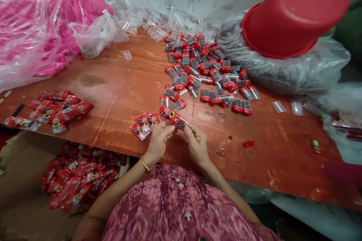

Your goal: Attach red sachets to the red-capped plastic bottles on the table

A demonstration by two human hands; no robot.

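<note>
Close to the table's front edge, my left hand [159, 140] and my right hand [197, 144] pinch a small red printed packet [169, 115] between them. A clear container of dark pellets [181, 123] shows at its right end, near my right fingertips; whether it sits fully inside cannot be made out. Just left of my left hand lie several flat red printed packets [143, 124]. Beyond my hands spreads a pile of clear containers with red caps [195, 62], most holding dark pellets.
Filled red packets [60, 109] lie at the left edge, above a carton [19, 180] heaped with more. Clear empty containers [158, 32] line the wall. A pink-filled bag [51, 19] stands far left. An upturned red bucket [294, 15] rests on a plastic sack [283, 71]. A red cap [249, 144] lies right.
</note>
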